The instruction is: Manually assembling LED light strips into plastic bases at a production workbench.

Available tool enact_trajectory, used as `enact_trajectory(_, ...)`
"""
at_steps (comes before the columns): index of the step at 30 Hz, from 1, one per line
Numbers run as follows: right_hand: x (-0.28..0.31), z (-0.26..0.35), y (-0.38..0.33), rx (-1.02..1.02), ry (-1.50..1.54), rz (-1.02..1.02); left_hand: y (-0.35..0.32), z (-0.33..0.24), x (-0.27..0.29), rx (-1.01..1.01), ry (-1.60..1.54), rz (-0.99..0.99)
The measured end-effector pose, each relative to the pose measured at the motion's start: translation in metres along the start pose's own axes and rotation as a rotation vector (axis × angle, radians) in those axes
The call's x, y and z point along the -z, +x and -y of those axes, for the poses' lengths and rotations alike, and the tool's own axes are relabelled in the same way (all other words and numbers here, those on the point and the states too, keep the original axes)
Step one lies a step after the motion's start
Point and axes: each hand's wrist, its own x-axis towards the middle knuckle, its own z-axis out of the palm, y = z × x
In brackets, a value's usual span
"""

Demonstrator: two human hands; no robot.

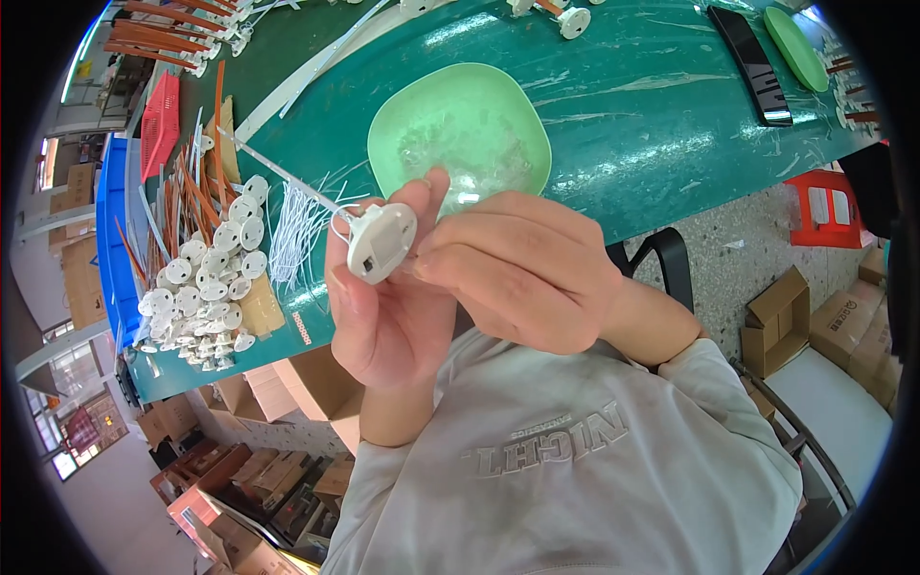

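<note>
A long green worktable (652, 125) bends across the upper view. On it, near its front edge, sits a pale green squarish plastic bowl (460, 134) with what looks like small clear bits inside, though glare makes this hard to read. To the left lies a heap of small round white plastic discs (206, 278), with a bundle of thin white wires (297, 230) just beside it. Held up in front of the bowl, the left hand (383, 307) has its fingers closed around a small round white plastic cap (380, 241) with a dark square opening. The right hand (517, 268) meets it from the right, fingers curled together, fingertips pinched at the cap's edge.
</note>
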Motion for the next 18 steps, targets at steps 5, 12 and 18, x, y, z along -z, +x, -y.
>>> enact_trajectory(5,-0.003,0.002,-0.005,-0.01,-0.043,-0.023,-0.001,0.005,-0.003,0.042,0.044,-0.005)
enact_trajectory(12,0.007,0.005,-0.007,0.009,-0.132,0.067,-0.004,0.007,-0.013,0.053,0.148,-0.135)
enact_trajectory(18,0.01,0.007,-0.001,0.018,-0.141,0.124,-0.004,0.004,-0.015,0.032,0.17,-0.128)
